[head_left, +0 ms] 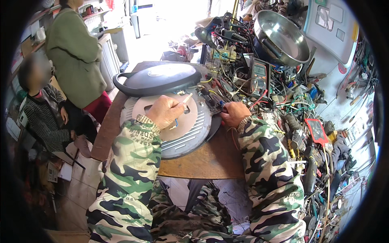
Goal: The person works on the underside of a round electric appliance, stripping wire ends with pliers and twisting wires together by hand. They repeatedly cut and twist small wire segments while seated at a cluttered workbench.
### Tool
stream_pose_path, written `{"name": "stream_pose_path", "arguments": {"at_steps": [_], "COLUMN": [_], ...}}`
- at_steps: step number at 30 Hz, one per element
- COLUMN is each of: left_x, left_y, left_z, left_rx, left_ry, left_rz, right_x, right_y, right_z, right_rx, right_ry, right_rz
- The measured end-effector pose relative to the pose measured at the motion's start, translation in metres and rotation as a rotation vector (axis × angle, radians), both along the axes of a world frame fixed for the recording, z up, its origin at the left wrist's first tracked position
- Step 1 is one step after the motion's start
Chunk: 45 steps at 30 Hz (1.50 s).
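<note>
On the wooden bench lies an opened round appliance, with a grey ribbed body and a beige disc at its middle. My left hand is closed over the disc, a thin white stick like a cigarette poking out from its fingers. A short blue wire shows beneath that hand. My right hand is closed at the appliance's right edge, beside dark parts and wires; what its fingertips hold is hidden. A black oval lid-like part with a loop handle rests at the far side.
Tangled wires, tools and a multimeter crowd the right side, with a large steel pan behind. A red-framed part lies further right. At the left, one person sits and another stands. The bench's front edge is near me.
</note>
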State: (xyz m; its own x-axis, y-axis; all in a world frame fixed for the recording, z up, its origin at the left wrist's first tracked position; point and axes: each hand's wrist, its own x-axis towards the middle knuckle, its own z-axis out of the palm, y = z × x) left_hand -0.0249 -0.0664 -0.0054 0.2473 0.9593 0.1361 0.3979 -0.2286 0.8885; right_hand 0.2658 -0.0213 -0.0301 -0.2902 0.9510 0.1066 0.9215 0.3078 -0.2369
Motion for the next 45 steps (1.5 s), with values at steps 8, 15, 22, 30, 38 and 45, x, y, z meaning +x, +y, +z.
{"name": "stream_pose_path", "arguments": {"at_steps": [8,15,22,30,38,45], "left_x": [-0.003,-0.006,0.036,0.022,0.020,0.025], "left_y": [0.004,0.003,0.005,0.045,0.045,0.047], "left_z": [-0.001,0.007,0.045,0.009,0.003,0.002], "left_rx": [0.019,-0.016,0.300,0.110,0.150,0.257], "left_ry": [-0.103,0.013,0.486,0.243,0.068,0.074], "left_rz": [0.030,0.128,0.303,0.212,0.304,0.305], "right_x": [0.003,0.007,-0.001,-0.003,-0.002,0.026], "right_y": [0.036,0.034,0.018,0.014,0.003,0.046], "right_z": [0.006,0.009,0.001,0.006,0.000,-0.028], "right_rx": [-0.291,-0.274,-0.139,-0.039,-0.051,-0.170], "right_ry": [-0.009,-0.083,-0.092,-0.044,0.001,0.103], "right_rz": [0.030,0.004,0.067,0.002,-0.039,-0.132]}}
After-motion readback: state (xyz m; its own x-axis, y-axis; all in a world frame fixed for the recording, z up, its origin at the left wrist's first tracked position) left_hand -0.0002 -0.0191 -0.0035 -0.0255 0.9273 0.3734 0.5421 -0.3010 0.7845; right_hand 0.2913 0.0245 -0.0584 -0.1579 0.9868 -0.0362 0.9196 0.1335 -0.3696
